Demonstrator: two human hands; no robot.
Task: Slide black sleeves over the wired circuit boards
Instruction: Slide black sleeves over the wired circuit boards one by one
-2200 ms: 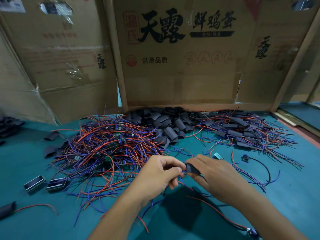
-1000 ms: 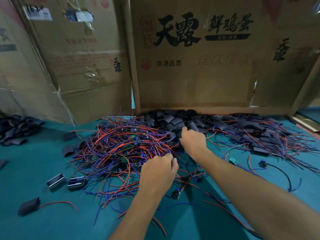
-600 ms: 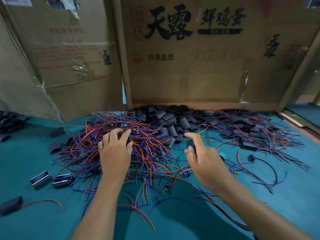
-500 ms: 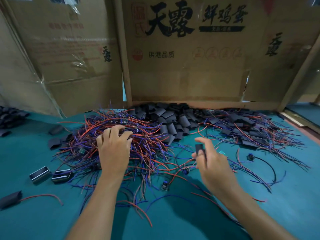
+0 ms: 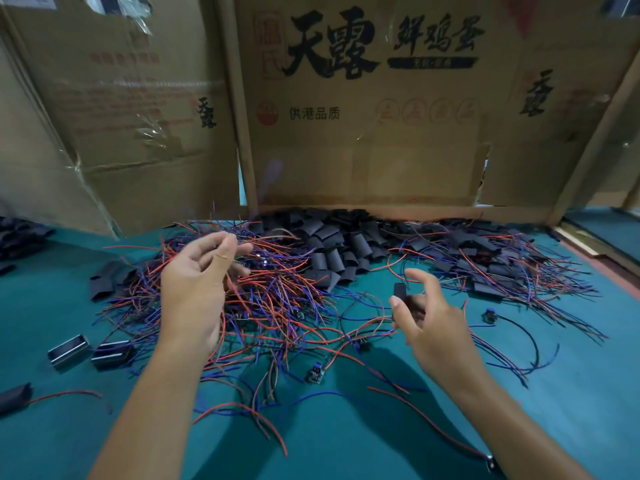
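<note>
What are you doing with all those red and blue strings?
They are thin wires joined to tiny circuit boards. A person sits at a green table. The right hand pinches one small black sleeve. The left hand is raised over the wire pile, fingers curled at some wires. A heap of loose black sleeves lies behind. The sleeve in the hand is not on a board yet.

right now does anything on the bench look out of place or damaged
Nothing looks damaged. Strays sit apart from the main piles: one sleeved board with a red wire lies alone at the near left edge, a bare circuit board lies loose in front of the wire tangle, and two small metal-edged blocks lie left of it.
</note>
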